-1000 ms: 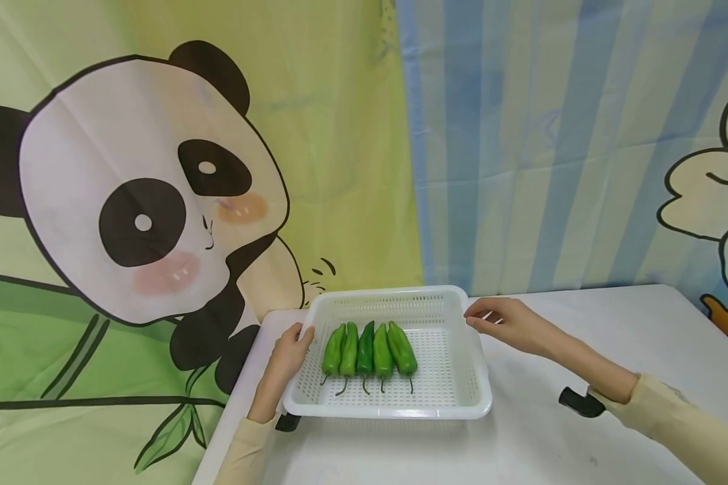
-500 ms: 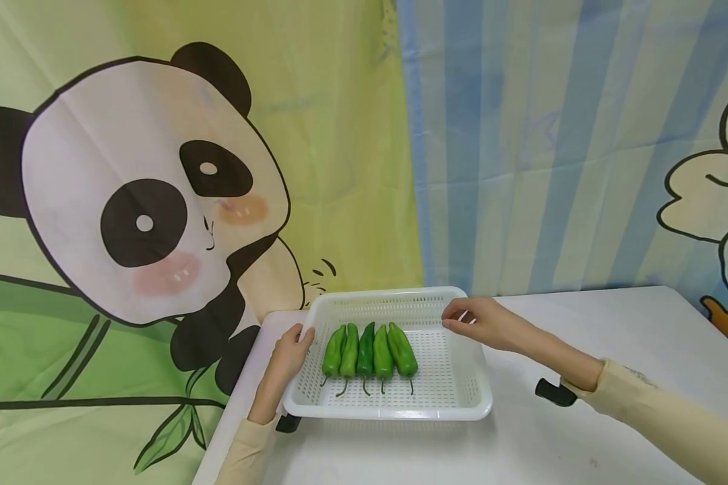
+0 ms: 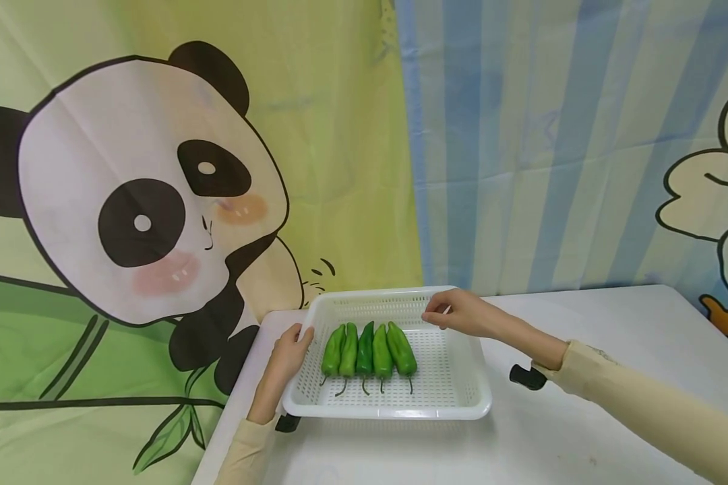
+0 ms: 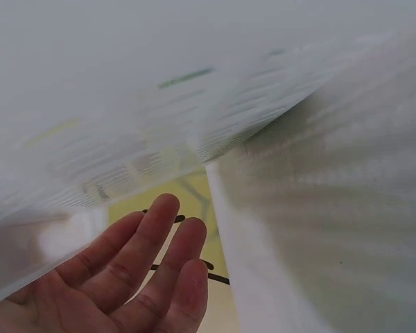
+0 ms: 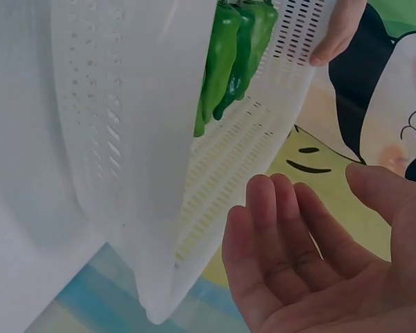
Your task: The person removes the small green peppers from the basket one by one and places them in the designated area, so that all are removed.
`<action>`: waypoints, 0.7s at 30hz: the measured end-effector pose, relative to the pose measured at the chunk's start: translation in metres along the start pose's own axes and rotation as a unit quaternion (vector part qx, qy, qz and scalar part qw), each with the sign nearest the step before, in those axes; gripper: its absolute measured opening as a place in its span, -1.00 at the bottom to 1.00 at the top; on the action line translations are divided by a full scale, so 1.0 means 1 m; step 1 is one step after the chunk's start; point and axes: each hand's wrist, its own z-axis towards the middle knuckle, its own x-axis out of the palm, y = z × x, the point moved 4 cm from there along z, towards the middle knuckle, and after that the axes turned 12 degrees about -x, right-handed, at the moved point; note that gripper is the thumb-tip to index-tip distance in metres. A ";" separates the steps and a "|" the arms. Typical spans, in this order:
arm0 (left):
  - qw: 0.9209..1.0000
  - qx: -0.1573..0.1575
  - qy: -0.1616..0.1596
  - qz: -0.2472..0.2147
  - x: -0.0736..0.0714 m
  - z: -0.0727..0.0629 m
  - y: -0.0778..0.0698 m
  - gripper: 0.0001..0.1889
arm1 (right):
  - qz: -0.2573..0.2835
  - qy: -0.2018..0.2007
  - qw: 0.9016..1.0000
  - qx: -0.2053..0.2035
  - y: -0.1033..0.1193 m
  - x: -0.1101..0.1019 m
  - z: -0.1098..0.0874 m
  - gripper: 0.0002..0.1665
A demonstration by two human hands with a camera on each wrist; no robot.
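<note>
A white plastic basket (image 3: 461, 377) with slotted walls stands on the white table. Several green chili peppers (image 3: 365, 350) lie side by side in its left and middle part, stems towards the near side. At the basket's left rim my left hand (image 3: 288, 353) grips the edge; the left wrist view shows its fingers (image 4: 156, 236) along the outside of the wall. My right hand (image 3: 464, 313) hovers over the basket's far right part, holding nothing. In the right wrist view its fingers (image 5: 263, 215) are gently bent, with the thumb apart.
The white table (image 3: 582, 350) reaches right of and in front of the basket. Behind it hangs a curtain (image 3: 352, 168) with a cartoon panda and blue stripes. A black wrist device (image 3: 528, 377) shows under the right forearm.
My right hand has moved left, from beside the basket's right rim to over its far right part. The left hand, basket and peppers have stayed put.
</note>
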 end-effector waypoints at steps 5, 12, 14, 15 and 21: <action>1.000 -0.001 0.001 -0.002 0.000 0.000 0.001 -0.59 | -0.001 0.013 1.000 0.005 -0.004 0.006 0.011 -0.72; 1.000 -0.001 0.000 -0.006 0.000 0.000 0.002 -0.61 | -0.009 0.031 0.999 0.025 -0.010 0.016 0.028 -0.68; 1.000 -0.001 0.002 -0.008 0.000 0.001 0.002 -0.62 | -0.012 0.036 0.999 0.025 -0.010 0.019 0.033 -0.68; 1.000 0.001 0.002 -0.009 0.000 0.000 0.002 -0.62 | -0.012 0.038 0.999 0.028 -0.010 0.021 0.035 -0.68; 1.000 0.002 0.007 -0.016 0.000 -0.001 0.001 -0.61 | -0.019 0.050 0.997 0.050 -0.011 0.031 0.047 -0.68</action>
